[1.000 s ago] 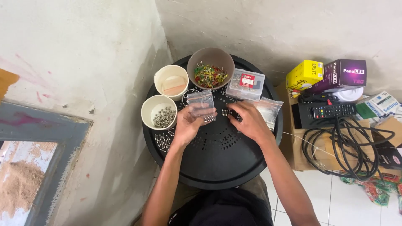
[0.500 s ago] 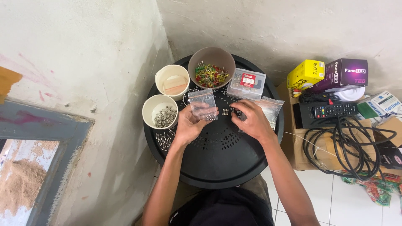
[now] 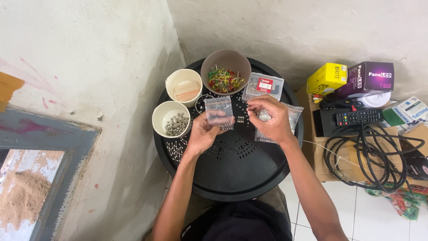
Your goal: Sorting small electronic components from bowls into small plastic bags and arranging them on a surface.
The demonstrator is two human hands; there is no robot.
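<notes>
The left hand (image 3: 203,134) pinches a small clear plastic bag (image 3: 218,111) upright over the round black perforated tray (image 3: 236,174). The right hand (image 3: 272,118), fingers curled together, pinches something tiny above a flat clear packet (image 3: 292,117). At twelve o'clock sits a brown bowl (image 3: 225,67); at two, a yellow box (image 3: 327,78).

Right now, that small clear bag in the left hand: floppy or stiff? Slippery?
Probably floppy: the small clear bag is thin film, standing only because the left hand pinches its lower edge. Likely light, since it looks nearly empty. Possibly slick, as the film shows glare.
</notes>
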